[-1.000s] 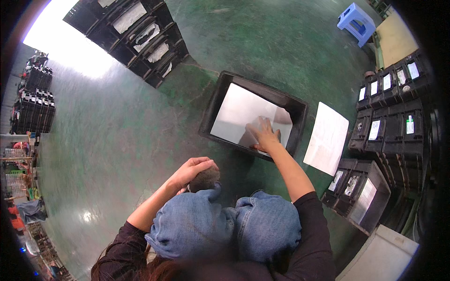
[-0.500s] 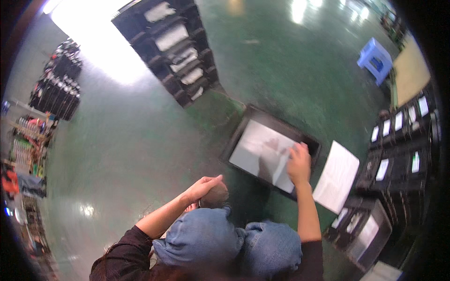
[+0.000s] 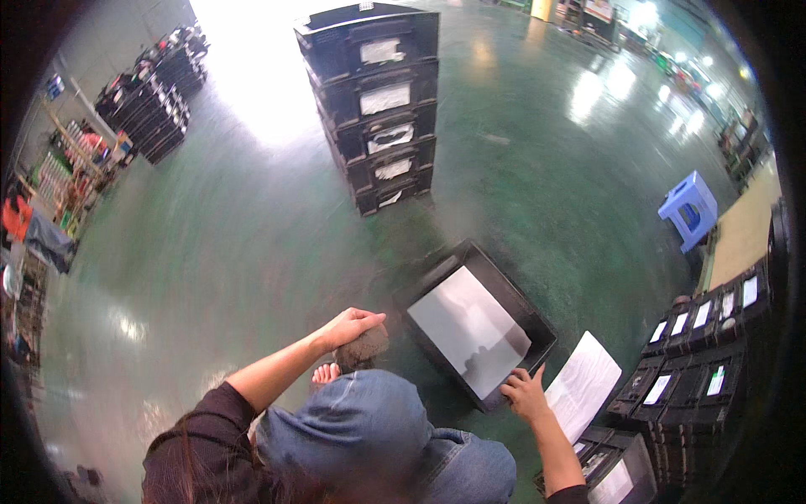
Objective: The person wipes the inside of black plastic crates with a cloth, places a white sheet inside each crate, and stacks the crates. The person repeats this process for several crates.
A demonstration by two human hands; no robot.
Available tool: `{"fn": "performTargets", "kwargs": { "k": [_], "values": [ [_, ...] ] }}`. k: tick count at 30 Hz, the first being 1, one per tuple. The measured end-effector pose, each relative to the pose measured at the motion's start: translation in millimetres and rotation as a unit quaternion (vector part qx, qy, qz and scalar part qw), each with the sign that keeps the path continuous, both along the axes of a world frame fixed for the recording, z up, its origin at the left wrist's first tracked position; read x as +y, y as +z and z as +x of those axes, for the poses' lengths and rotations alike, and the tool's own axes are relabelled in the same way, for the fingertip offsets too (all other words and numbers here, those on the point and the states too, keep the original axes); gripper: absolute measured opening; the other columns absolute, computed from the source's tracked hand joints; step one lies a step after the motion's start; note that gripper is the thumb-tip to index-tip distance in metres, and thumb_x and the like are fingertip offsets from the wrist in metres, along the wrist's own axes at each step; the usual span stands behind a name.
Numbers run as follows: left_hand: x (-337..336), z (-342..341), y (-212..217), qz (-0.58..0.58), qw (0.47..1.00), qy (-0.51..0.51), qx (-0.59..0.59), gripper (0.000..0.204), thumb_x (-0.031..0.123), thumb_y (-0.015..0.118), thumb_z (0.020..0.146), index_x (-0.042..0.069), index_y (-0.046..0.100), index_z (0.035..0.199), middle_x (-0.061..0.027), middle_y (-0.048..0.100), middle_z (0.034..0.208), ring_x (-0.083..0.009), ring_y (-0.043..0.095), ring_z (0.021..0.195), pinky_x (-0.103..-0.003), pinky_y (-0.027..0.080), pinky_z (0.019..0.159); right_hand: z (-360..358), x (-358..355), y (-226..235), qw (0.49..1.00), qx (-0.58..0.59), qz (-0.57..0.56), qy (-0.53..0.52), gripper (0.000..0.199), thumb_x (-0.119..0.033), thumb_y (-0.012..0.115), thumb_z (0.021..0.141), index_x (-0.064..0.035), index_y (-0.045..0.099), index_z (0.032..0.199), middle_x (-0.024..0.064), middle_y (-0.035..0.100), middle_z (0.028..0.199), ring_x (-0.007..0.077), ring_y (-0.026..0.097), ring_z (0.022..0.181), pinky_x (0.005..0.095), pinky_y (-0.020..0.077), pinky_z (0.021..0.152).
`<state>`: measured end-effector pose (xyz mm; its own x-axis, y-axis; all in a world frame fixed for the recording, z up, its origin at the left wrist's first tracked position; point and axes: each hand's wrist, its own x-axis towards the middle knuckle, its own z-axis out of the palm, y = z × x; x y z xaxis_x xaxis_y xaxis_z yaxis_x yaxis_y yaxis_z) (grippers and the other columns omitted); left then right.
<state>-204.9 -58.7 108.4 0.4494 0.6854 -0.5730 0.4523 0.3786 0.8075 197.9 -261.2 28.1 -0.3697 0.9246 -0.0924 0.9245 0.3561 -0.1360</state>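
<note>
My left hand [image 3: 351, 326] is closed over a rough brown-grey lump [image 3: 363, 348], beside my left knee; I cannot make out exactly what the lump is. A shallow black crate [image 3: 531, 312] sits on the floor in front of me, turned at an angle. Inside it lies a smooth white sheet [image 3: 462, 315], with a shadow across its near part. My right hand [image 3: 525, 396] is at the crate's near right corner, fingers apart, fingertips by the rim and the sheet's edge. Right of the crate is a loose, slightly curved white paper [image 3: 583, 382].
A tall stack of black crates with pale labels [image 3: 382, 118] stands ahead. More labelled black crates [image 3: 672, 386] are piled at the right. A blue plastic stool [image 3: 690, 210] is farther off on the right. Loaded crates [image 3: 151, 113] and shelves line the far left.
My right hand has moved from above the white sheet's right side to the crate's near right corner. My left hand still holds the lump. The view has tilted up and turned.
</note>
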Motion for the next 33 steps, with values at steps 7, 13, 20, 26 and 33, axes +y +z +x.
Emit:
{"fn": "performTargets", "kwargs": {
  "k": [7,13,20,26,33],
  "values": [
    [-1.8,-54.8,7.8,0.028,0.997,0.009,0.076,0.046,0.044,0.055,0.091,0.001,0.07,0.092,-0.0044,0.067,0.084,-0.0124,0.06,0.078,-0.03,0.048,0.076,-56.9,38.6,77.2,0.999,-0.005,-0.024,0.033,0.028,-0.012,0.069,0.064,-0.017,0.059,0.089,0.0012,0.057,0.095,0.024,0.052,0.101,0.0741,0.0286,0.095],
    [49.1,-130.9,46.9,0.046,0.985,0.16,0.041,0.052,0.047,0.052,0.093,0.001,0.07,0.077,-0.0031,0.064,0.067,-0.0092,0.058,0.06,-0.028,0.05,0.062,-40.3,107.9,226.2,0.987,0.014,0.111,-0.117,0.042,-0.003,0.077,0.047,-0.0098,0.061,0.085,0.0068,0.058,0.086,0.0292,0.054,0.092,0.0466,0.0398,0.08],
    [185.6,-116.6,125.5,0.418,0.9,0.125,-0.005,0.042,0.035,0.062,0.086,0.006,0.058,0.116,-0.0125,0.066,0.079,-0.0206,0.063,0.078,-0.035,0.049,0.074,-41.0,139.8,417.0,0.941,0.016,0.278,-0.193,0.046,0.008,0.063,0.043,0.0002,0.049,0.086,0.0148,0.049,0.083,0.0325,0.05,0.079,0.0356,0.0418,0.074],
    [298.9,-43.6,219.0,0.535,0.809,0.165,0.178,0.079,0.058,0.063,0.079,-0.001,0.044,0.128,-0.0226,0.064,0.1,-0.0363,0.063,0.094,-0.042,0.051,0.08,-100.7,276.6,539.5,0.935,-0.136,0.303,-0.127,0.065,-0.022,0.081,0.065,0.0023,0.053,0.118,0.0174,0.057,0.122,0.0309,0.052,0.116,0.0373,0.0389,0.098],
    [327.7,-20.0,239.5,0.535,0.794,0.123,0.261,0.064,0.047,0.067,0.079,-0.004,0.047,0.112,-0.0207,0.066,0.092,-0.0349,0.066,0.088,-0.04,0.053,0.075,-207.5,447.1,559.5,0.973,-0.064,0.186,0.125,0.064,-0.033,0.077,0.072,0.0041,0.053,0.118,0.0248,0.06,0.113,0.0345,0.057,0.11,0.0387,0.0447,0.092]
  ]
}}
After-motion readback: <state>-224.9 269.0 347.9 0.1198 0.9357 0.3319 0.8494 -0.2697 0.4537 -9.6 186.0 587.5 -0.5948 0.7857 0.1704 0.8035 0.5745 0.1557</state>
